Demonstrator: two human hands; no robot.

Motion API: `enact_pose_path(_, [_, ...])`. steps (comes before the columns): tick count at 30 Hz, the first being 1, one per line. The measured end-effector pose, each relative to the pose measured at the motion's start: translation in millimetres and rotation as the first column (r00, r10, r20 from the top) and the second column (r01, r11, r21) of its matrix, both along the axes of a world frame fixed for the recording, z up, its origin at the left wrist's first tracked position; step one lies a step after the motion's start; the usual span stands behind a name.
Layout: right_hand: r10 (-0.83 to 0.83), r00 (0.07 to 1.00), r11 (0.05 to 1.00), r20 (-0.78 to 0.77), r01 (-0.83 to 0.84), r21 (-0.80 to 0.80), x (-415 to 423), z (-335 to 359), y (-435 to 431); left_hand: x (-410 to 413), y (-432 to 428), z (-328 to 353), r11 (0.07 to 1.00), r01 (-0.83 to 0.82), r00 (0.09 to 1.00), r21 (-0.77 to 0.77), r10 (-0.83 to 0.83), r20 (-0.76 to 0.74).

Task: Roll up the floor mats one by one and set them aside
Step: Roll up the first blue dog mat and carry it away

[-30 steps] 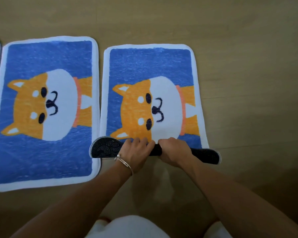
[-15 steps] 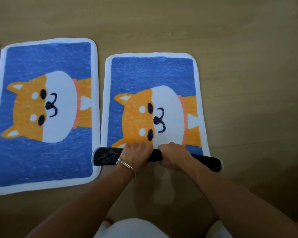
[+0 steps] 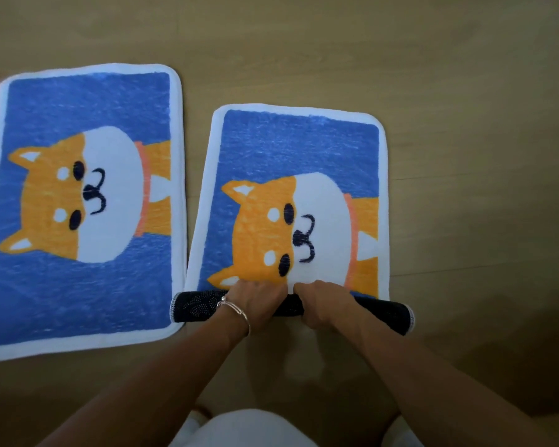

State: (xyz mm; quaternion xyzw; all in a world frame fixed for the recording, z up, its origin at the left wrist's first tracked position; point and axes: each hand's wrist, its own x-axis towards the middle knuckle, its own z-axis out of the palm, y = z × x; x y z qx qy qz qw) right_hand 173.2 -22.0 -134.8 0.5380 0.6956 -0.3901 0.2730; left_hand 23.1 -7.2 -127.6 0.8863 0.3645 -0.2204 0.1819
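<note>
As left hand (image 3: 259,302) and right hand (image 3: 324,305) grip it, mat (image 3: 299,150) lies part-rolled.

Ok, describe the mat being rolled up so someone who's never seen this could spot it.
Start at the wooden floor. The right-hand mat is blue with an orange-and-white dog, like its flat neighbour. Only its near end is curled into a black roll, gripped by the left hand and the right hand.
</note>
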Motion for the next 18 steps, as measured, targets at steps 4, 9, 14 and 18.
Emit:
enact_pose_path(4, [0.027, 1.0, 0.971, 0.011, -0.029, 0.238, 2, -6, -17, 6, 12, -6, 0.981, -0.003, 0.995, -0.194, -0.017, -0.102])
enact_pose_path(9, [-0.014, 1.0, 1.0, 0.021, 0.014, -0.027, 7, -5, 0, -11, -7, -12, 0.998, 0.045, 0.999, 0.034, -0.046, 0.024])
enact_pose_path(14, [-0.026, 1.0, 0.981, -0.001, 0.026, 0.193, 1, -7, -25, -20, -10, -18, 0.991, 0.107, 0.991, 0.082, -0.113, 0.075])
enact_pose_path(18, [-0.016, 0.999, 0.975, 0.049, 0.005, 0.224, 4, -13, -44, -23, -22, -30, 0.986, 0.139, 0.987, 0.093, -0.145, 0.071])
